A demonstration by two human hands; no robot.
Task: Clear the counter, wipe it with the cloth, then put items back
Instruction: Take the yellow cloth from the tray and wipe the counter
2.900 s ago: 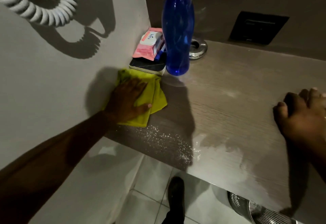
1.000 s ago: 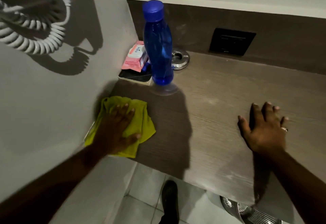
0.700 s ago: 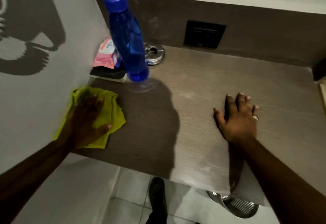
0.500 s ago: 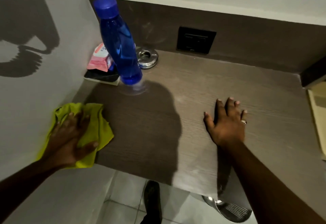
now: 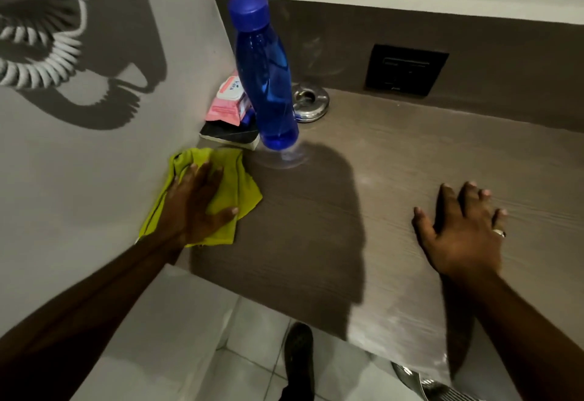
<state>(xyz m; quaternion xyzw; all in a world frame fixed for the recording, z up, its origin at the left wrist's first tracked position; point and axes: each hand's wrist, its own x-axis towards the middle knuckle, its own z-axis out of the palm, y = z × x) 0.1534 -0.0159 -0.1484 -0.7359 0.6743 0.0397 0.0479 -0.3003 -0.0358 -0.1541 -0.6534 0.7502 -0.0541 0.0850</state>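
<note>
Two flat hands: left hand (image 5: 196, 204) on cloth (image 5: 235, 185) at counter (image 5: 363, 198) edge

Yellow-green cloth (image 5: 234, 192), blue bottle (image 5: 268, 78), pink wipes pack (image 5: 226, 100), grey-brown woodgrain counter (image 5: 363, 211).

I observe two bare forearms, no sleeves showing anywhere up to the frame edges. The left hand (image 5: 197, 208) carries no jewellery that I can see. The right hand (image 5: 463, 236) wears a single pale, shiny ring (image 5: 499, 233) on one of its outer fingers; which one, I cannot confirm. No watch or band shows at either wrist. Below, I note one dark closed shoe (image 5: 298, 359); its material cannot be determined.
</note>
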